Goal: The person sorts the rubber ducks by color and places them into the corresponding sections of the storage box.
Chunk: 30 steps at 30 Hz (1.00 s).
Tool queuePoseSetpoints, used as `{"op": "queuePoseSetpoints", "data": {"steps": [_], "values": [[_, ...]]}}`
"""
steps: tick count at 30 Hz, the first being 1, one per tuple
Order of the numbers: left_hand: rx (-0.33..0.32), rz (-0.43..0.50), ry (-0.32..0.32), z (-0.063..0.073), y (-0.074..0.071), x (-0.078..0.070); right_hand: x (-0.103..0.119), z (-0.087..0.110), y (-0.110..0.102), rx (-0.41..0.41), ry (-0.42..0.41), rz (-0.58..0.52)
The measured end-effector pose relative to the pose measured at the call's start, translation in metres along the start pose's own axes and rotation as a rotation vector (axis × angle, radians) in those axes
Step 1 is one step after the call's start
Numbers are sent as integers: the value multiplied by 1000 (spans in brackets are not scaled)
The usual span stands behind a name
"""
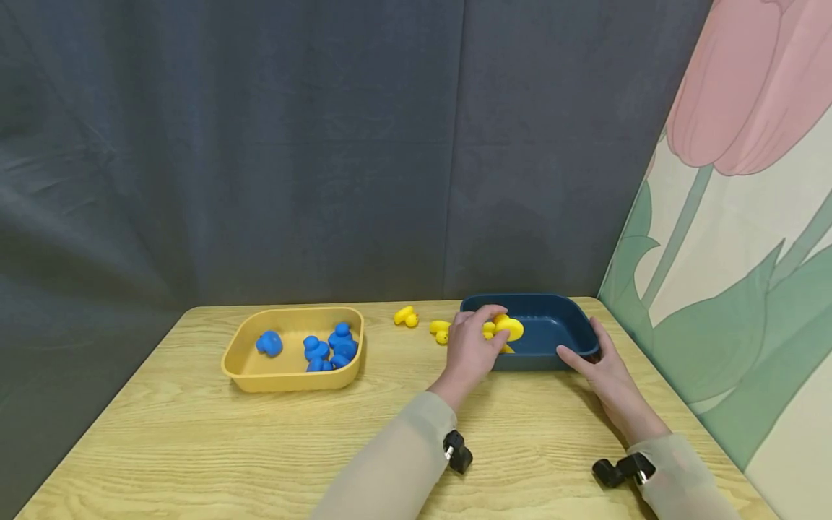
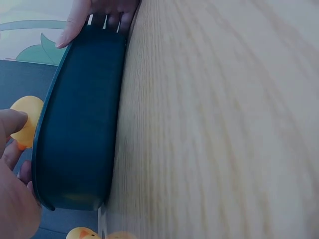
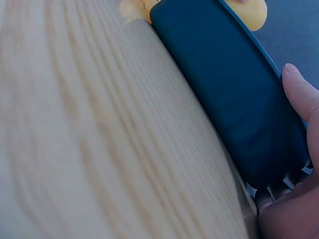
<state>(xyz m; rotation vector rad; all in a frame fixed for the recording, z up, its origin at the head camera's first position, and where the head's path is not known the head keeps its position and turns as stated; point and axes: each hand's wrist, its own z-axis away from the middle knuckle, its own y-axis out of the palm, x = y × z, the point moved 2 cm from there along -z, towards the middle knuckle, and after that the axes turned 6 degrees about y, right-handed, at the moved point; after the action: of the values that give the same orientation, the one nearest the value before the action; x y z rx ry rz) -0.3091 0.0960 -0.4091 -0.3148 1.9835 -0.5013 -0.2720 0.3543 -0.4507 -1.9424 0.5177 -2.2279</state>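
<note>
In the head view, my left hand [image 1: 468, 348] pinches a yellow rubber duck [image 1: 513, 330] between thumb and fingers, over the left end of a dark blue bin [image 1: 549, 334]. The left wrist view shows that duck [image 2: 31, 117] at the level of the bin's rim. More yellow shows between the fingers, partly hidden by them. My right hand [image 1: 611, 375] holds the bin's right end, thumb at the near rim and the other fingers around the outer wall, as the right wrist view also shows. Just left of my left hand, another yellow duck [image 1: 440, 327] lies on the table.
A yellow bin [image 1: 260, 379] on the left contains several blue ducks [image 1: 316, 348]. One more yellow duck [image 1: 406, 316] lies near the back of the wooden table [image 1: 260, 455]. Behind stands a dark curtain [image 1: 325, 159], and a tulip-patterned wall [image 1: 734, 303] borders the right edge.
</note>
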Motion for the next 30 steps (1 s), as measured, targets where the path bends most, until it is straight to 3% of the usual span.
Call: {"op": "queuePoseSetpoints", "data": {"steps": [6, 12, 21, 30], "values": [[9, -6, 2, 0, 0, 0, 1, 1, 1, 0, 2, 8], [16, -16, 60, -1, -4, 0, 2, 3, 1, -3, -5, -9], [-52, 27, 109, -3, -24, 16, 0, 0, -1, 0, 9, -2], [-109, 51, 88, -2, -48, 37, -1, 0, -3, 1, 4, -4]]}}
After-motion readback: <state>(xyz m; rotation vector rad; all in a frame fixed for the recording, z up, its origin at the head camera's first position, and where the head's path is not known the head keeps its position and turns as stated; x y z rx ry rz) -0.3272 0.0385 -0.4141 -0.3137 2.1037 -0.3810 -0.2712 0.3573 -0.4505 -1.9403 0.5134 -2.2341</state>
